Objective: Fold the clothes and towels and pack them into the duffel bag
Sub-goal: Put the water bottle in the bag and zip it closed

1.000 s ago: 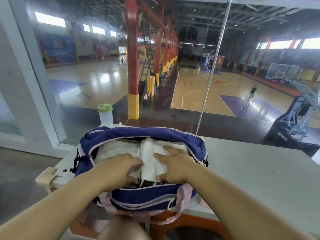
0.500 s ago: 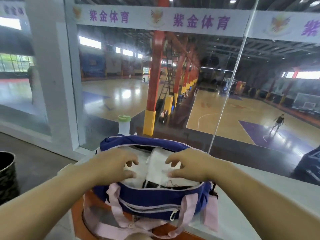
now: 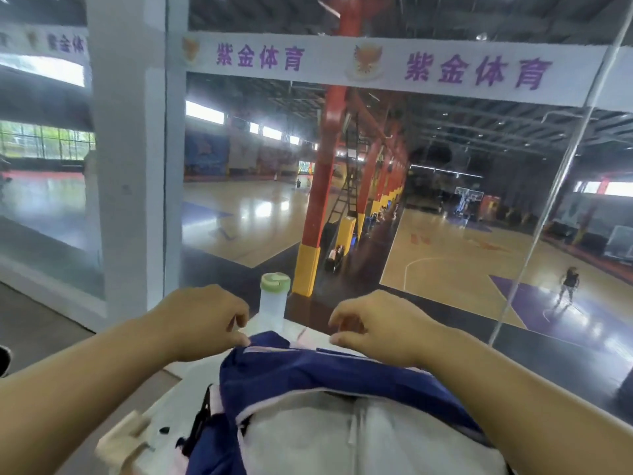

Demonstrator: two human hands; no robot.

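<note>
The blue duffel bag [image 3: 308,375] with pink trim lies open on the white table [image 3: 185,399], filling the lower middle of the view. Folded white towels [image 3: 359,437] fill its inside. My left hand [image 3: 202,320] reaches over the bag, and its thumb and fingers pinch the far rim on the left. My right hand [image 3: 380,323] does the same on the right part of that rim, where a strip of pink trim shows. The near side of the bag is cut off by the frame's bottom edge.
A clear plastic bottle [image 3: 273,303] with a green lid stands just behind the bag, between my hands. A glass wall [image 3: 445,234] rises right behind the table, with a white pillar [image 3: 130,166] to the left. Beyond the glass is a basketball hall.
My hands have left the towels and moved from the bag's middle to its far rim. The camera has tilted up and come closer, so the bag sits lower in view.
</note>
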